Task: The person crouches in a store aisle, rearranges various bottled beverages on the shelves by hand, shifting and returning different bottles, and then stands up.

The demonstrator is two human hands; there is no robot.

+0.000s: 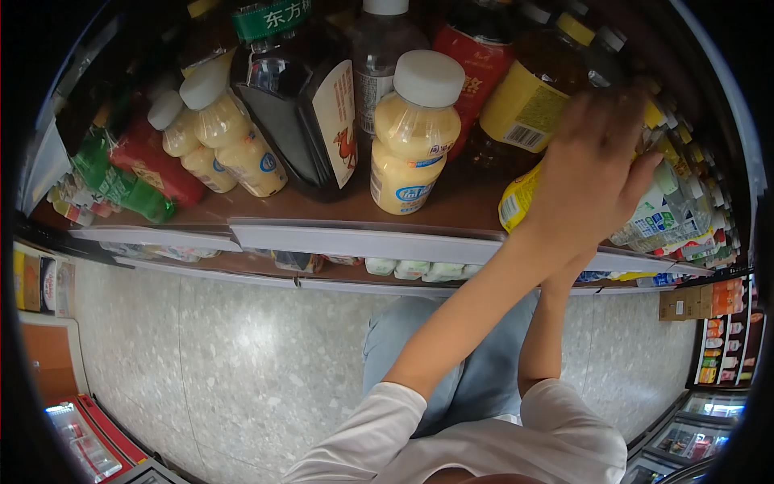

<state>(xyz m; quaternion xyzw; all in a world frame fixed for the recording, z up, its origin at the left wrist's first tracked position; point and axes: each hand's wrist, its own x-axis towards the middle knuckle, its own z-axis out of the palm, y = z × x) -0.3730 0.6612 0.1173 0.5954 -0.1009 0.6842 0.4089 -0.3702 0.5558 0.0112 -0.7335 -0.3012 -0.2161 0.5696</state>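
My left hand (597,153) reaches over the right part of the shelf, back of the hand up, its thumb apart and its fingers smeared by motion. It overlaps a dark bottle with a yellow label (524,101). Below and left of it lies a yellow package (516,202), partly covered by the hand. My right hand (576,256) is mostly hidden beneath the left one; only the wrist area shows, and what it touches cannot be seen. A cream-coloured bottle with a white cap (409,153) stands to the left, touched by neither hand.
A large dark bottle with a green cap (294,113), smaller cream bottles (246,149) and green bottles (121,181) fill the shelf's left part. Clear bottles (669,210) stand at right. A white price rail (363,245) edges the shelf. Cardboard boxes (685,304) sit far right.
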